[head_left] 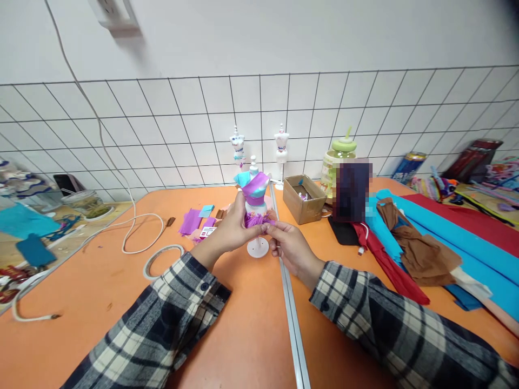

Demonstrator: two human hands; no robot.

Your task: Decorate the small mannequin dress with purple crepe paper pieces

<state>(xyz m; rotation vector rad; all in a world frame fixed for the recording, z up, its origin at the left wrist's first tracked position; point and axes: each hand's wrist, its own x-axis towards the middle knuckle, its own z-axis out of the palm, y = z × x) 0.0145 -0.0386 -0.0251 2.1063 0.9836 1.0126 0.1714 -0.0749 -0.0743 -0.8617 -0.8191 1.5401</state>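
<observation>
A small white dress form (256, 209) stands on the table in front of me, on a round white base (258, 248). A purple band (255, 190) and a light-blue piece (242, 178) wrap its chest, and gathered purple crepe paper (254, 219) circles its hips. My left hand (237, 227) is closed around the form's left side, its thumb along the lower edge of the purple gathers. With thumb and fingertips pinched, my right hand (291, 244) grips the right end of that purple paper. The fingertips of both hands nearly meet.
Two more dress forms (281, 143) stand by the tiled wall. A cardboard box (305, 200), a green-lidded bottle (344, 146) and a propped dark device (353, 192) are at right, beside blue paper rolls (466, 237). Left lie paper scraps (190, 221), a tape roll (148, 262) and a white cable (128, 237).
</observation>
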